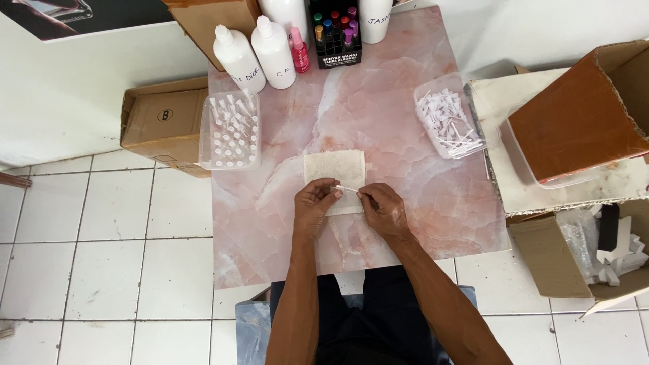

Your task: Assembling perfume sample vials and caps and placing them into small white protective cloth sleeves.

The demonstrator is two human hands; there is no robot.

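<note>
Hands pinching a thin white stick over a cloth on the pink marble tabletop.

We hold the thin white stick (346,188) level between both hands, the left hand (314,206) nipping one end with fingertips and the right hand (384,208) nipping the other, just above a small beige cloth (334,169) that lies flat near the middle of the tabletop (405,149). To our left sits a clear tray of small clear vials (231,132), to our right a clear tub of white sticks (447,123), both well apart from our hands. At the far edge stand two white squeeze bottles (257,57), a small pink bottle (299,51) and a black rack of coloured vials (333,30). Cardboard boxes (162,122) rest on the white tiled floor (81,257) beside the tabletop.
</note>
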